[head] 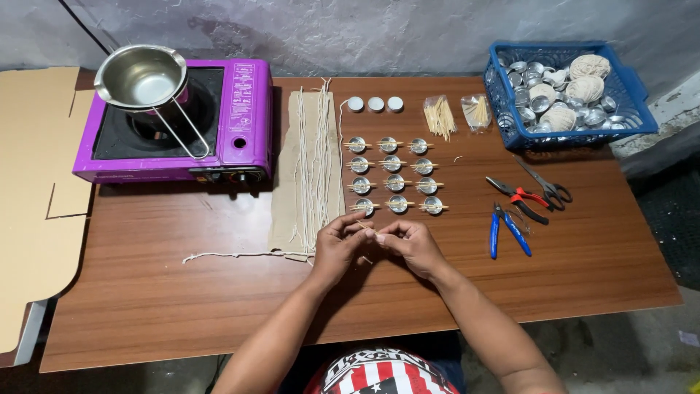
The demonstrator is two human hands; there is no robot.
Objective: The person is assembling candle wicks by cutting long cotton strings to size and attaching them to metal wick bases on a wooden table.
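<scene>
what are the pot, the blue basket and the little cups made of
Pot: likely stainless steel, shiny with bright reflections. Blue basket: looks like moulded plastic, an evenly coloured lattice wall. Cups: thin silvery metal, perhaps aluminium, glinting rims.

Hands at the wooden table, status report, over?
Left hand and right hand together, pinching a small thin stick. Rows of small round metal cups just beyond. Nothing between.
</scene>
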